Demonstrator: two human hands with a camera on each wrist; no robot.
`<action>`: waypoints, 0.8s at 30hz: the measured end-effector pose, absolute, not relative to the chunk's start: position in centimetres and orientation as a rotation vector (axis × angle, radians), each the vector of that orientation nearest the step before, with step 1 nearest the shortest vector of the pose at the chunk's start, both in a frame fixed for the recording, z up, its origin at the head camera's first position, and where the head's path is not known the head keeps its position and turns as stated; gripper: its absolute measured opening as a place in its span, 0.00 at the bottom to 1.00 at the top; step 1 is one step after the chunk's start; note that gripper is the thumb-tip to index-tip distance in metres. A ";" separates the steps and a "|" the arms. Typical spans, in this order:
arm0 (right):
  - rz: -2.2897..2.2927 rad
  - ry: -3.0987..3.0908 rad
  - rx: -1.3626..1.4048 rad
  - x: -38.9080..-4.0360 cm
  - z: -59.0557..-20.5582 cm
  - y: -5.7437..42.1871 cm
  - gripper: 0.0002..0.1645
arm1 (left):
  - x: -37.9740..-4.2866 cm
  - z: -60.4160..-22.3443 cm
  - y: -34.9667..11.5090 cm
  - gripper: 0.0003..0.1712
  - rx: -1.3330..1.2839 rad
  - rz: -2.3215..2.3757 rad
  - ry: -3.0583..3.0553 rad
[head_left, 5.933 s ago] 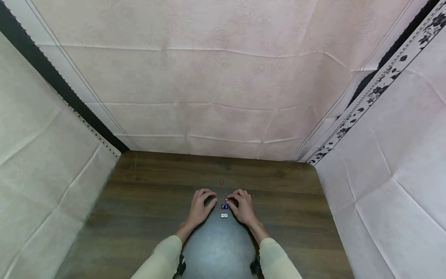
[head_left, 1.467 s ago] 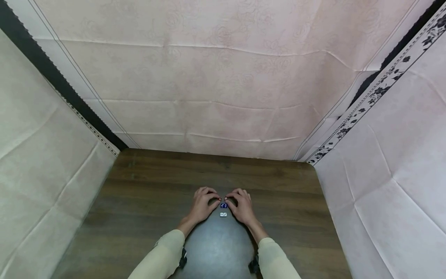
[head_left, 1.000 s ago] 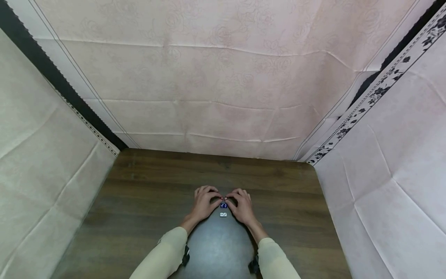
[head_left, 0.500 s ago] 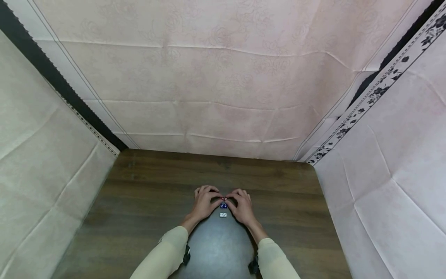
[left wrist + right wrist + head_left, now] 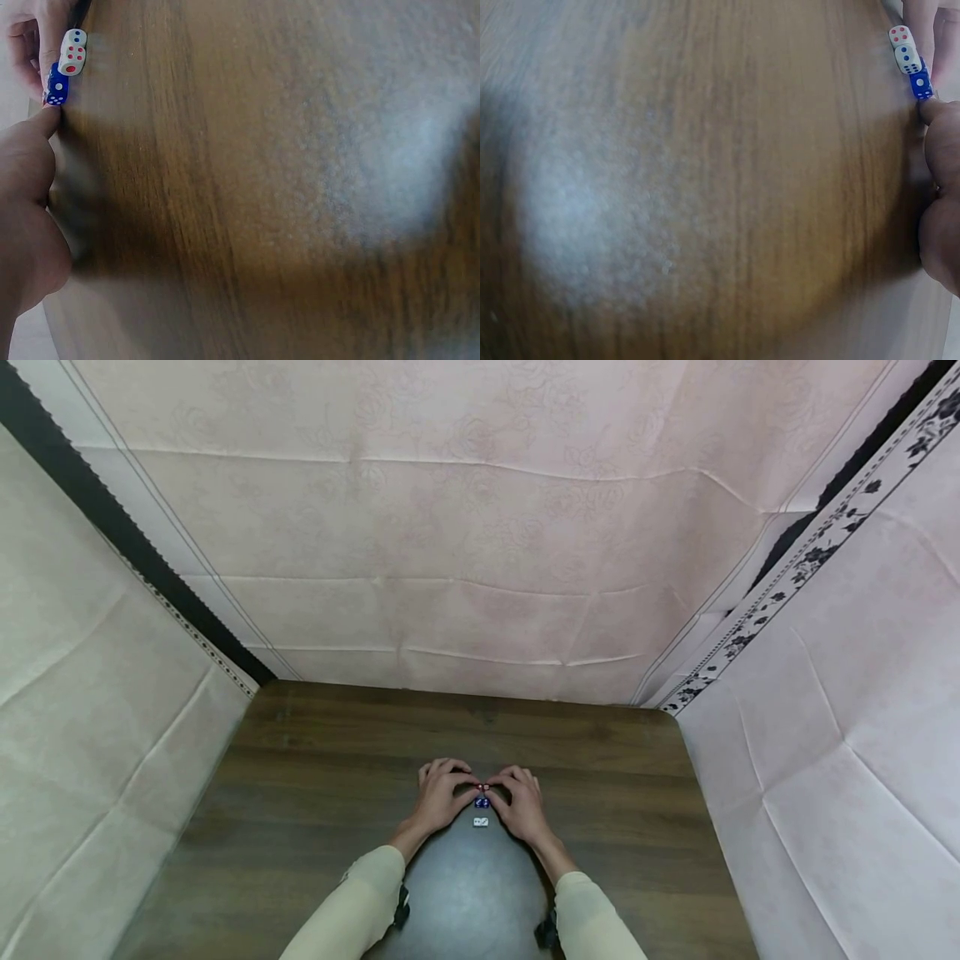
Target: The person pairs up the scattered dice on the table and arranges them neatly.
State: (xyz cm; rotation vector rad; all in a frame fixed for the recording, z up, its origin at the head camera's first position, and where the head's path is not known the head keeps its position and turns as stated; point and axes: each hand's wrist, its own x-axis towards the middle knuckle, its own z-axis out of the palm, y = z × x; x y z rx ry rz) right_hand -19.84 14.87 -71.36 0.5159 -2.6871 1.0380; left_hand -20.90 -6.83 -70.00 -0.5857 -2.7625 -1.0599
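My left hand (image 5: 442,797) pinches a small red die (image 5: 479,787) between thumb and index finger. Facing it, my right hand (image 5: 520,802) pinches another small red die (image 5: 486,787), and the two dice sit side by side at the fingertips. Just nearer to me is a pair of blue dice (image 5: 482,803) with white pips, close by both thumbs. A pair of white dice (image 5: 481,822) lies nearest me, with red and blue pips in the wrist views. In the left wrist view the blue dice (image 5: 56,86) and white dice (image 5: 73,52) hide the red ones.
The dice are on a brown wood-grain table (image 5: 337,735). Pale patterned cloth (image 5: 480,568) hangs behind its far edge, and more cloth stands along the left and right sides. Light glares on the near tabletop between the forearms.
The red die that lay farther off on the table is now in my left hand, brought toward me and then right against the right hand's die. My right hand has stayed nearly still.
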 end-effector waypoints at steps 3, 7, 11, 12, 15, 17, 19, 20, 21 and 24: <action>1.046 -2.702 0.506 -19.8 -71.2 14.8 0.09 | -20.9 -69.9 -6.9 0.07 -0.586 -1.071 -2.774; 1.041 -2.712 0.503 -19.7 -71.1 14.8 0.10 | -20.9 -70.0 -6.9 0.07 -0.582 -1.077 -2.784; 1.034 -2.707 0.517 -19.8 -71.2 14.8 0.10 | -20.8 -70.2 -7.0 0.07 -0.581 -1.069 -2.760; 1.035 -2.705 0.523 -19.8 -71.2 14.8 0.10 | -20.8 -70.3 -7.0 0.07 -0.583 -1.070 -2.749; 1.040 -2.701 0.538 -20.0 -71.2 14.9 0.09 | -20.9 -70.6 -7.1 0.09 -0.592 -1.076 -2.698; 1.052 -2.702 0.545 -20.1 -71.2 14.9 0.09 | -20.9 -71.0 -7.3 0.10 -0.601 -1.085 -2.655; 1.069 -2.698 0.552 -20.1 -71.2 15.0 0.09 | -20.9 -71.3 -7.5 0.11 -0.611 -1.095 -2.612; 1.082 -2.699 0.552 -20.1 -71.2 15.1 0.09 | -20.8 -71.5 -7.5 0.11 -0.617 -1.106 -2.594; 1.089 -2.700 0.552 -20.1 -71.2 15.1 0.10 | -20.8 -71.8 -7.7 0.12 -0.623 -1.110 -2.575; 1.134 -2.714 0.541 -19.9 -71.3 15.3 0.11 | -20.6 -72.0 -8.0 0.13 -0.637 -1.122 -2.554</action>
